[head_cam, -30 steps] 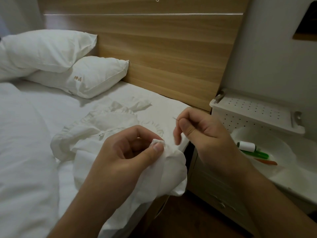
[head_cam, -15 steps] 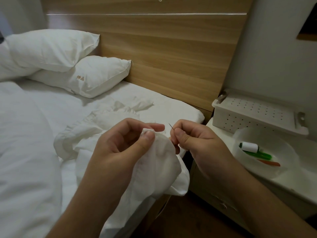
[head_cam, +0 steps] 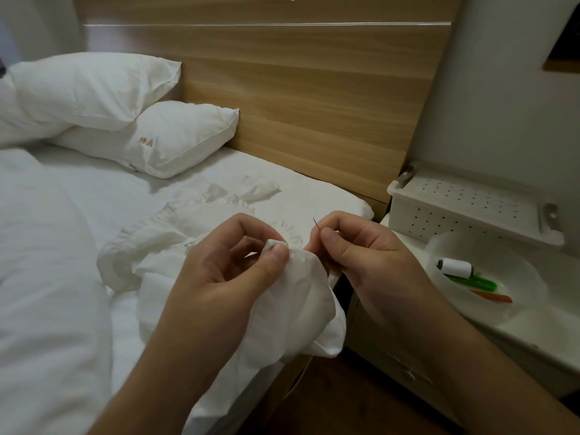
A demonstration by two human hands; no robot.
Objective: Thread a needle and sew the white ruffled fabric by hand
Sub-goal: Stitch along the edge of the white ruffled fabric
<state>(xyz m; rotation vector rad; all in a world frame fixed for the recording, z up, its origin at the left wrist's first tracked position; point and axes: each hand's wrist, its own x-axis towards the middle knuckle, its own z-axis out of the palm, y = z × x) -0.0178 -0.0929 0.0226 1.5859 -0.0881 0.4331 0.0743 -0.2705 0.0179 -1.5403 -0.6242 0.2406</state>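
The white ruffled fabric (head_cam: 292,302) lies bunched on the bed's near corner and drapes over its edge. My left hand (head_cam: 226,271) pinches a raised fold of it between thumb and forefinger. My right hand (head_cam: 354,249) sits just right of that fold and pinches a thin dark needle (head_cam: 316,223), whose tip points up and slightly left above the fingers. The thread itself is too fine to make out.
A white bowl (head_cam: 502,309) on the bedside table holds a white thread spool (head_cam: 456,266), a green tool (head_cam: 470,281) and an orange tool (head_cam: 492,297). A perforated white box (head_cam: 470,208) stands behind it. Two pillows (head_cam: 175,136) lean against the wooden headboard (head_cam: 314,98).
My right hand with the needle came down and left from its raised position to just beside the fold. My left hand shifted slightly, still pinching the fabric.
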